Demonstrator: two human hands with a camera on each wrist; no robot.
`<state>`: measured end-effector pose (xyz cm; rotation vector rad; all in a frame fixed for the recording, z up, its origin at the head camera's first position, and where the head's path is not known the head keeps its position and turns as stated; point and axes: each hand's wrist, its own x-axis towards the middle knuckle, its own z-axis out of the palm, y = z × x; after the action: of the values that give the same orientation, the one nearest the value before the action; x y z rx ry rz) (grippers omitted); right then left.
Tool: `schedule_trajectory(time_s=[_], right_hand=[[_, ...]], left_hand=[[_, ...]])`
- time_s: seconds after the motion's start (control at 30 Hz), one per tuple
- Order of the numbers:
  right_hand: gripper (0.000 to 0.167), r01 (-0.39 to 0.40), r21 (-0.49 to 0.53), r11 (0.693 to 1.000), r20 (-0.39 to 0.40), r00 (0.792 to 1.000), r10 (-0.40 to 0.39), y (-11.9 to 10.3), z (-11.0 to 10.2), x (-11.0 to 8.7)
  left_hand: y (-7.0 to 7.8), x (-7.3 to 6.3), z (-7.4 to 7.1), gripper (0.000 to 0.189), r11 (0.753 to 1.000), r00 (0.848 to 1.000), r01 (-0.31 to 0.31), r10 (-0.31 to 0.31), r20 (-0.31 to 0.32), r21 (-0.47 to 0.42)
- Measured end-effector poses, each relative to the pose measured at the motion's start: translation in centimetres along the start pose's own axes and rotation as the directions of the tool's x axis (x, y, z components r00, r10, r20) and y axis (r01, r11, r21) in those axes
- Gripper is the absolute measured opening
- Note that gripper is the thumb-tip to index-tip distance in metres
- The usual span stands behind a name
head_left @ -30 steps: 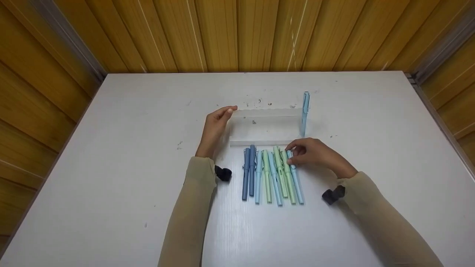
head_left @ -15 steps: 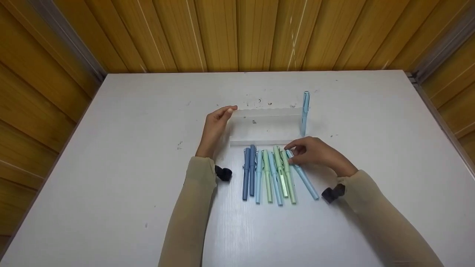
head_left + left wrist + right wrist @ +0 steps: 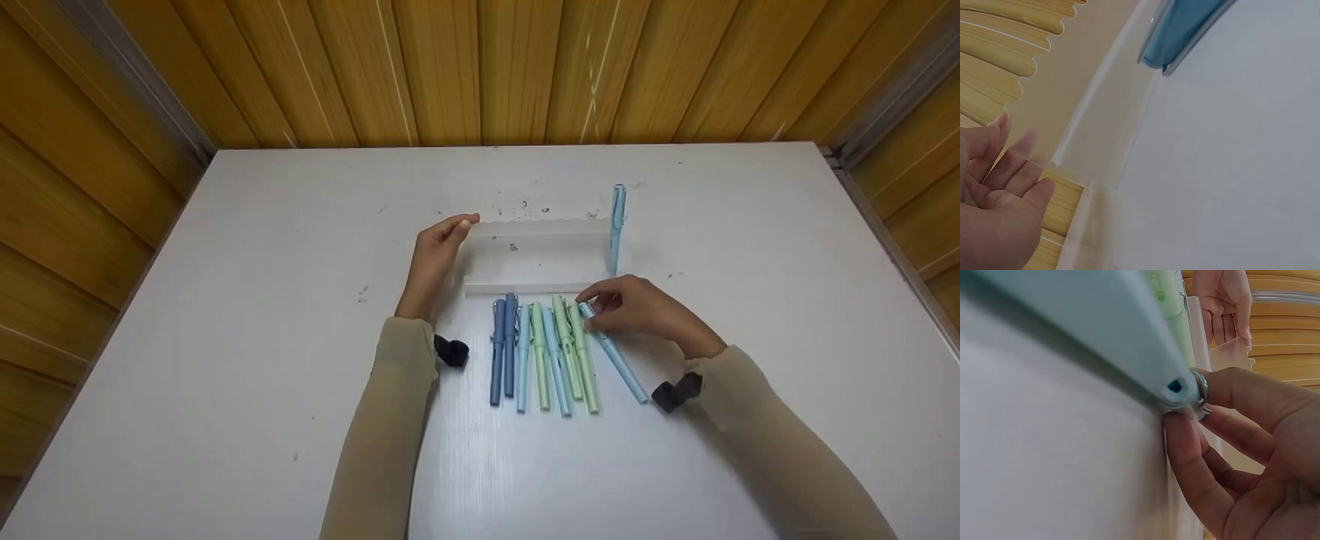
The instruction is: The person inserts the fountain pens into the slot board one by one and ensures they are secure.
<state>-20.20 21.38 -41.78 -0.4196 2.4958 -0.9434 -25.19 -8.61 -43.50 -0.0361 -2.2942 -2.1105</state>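
Observation:
A clear plastic pen rack point(image 3: 541, 227) with a scalloped back edge stands mid-table. My left hand point(image 3: 435, 262) pinches its back left corner between thumb and fingers; the rack's scalloped panel point(image 3: 1067, 90) shows between them in the left wrist view. With thumb and fingertips, my right hand point(image 3: 637, 307) holds the clip end of a light blue pen point(image 3: 622, 369), which slants toward the lower right. At the rack's right end another light blue pen point(image 3: 617, 214) is propped up lengthwise. Close by the right hand's fingertips lies a green pen point(image 3: 585, 367).
To the left of the held pen, several dark blue, light blue and green pens point(image 3: 540, 360) lie side by side in front of the rack. The white table point(image 3: 247, 337) meets yellow wood-grain panels point(image 3: 517, 67) at the back.
The held light blue pen has swung its lower end to the right, away from the row, while my right hand keeps its clip end. My left hand stays on the rack.

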Motion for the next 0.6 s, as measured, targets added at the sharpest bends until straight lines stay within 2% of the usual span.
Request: schedule_trajectory(time_s=[0.6], right_hand=[[0.041, -0.033, 0.065, 0.997, -0.023, 0.999, 0.034, -0.35, -0.18, -0.08]], left_hand=[[-0.01, -0.01, 0.1, 0.031, 0.999, 1.0, -0.013, 0.013, -0.017, 0.035]])
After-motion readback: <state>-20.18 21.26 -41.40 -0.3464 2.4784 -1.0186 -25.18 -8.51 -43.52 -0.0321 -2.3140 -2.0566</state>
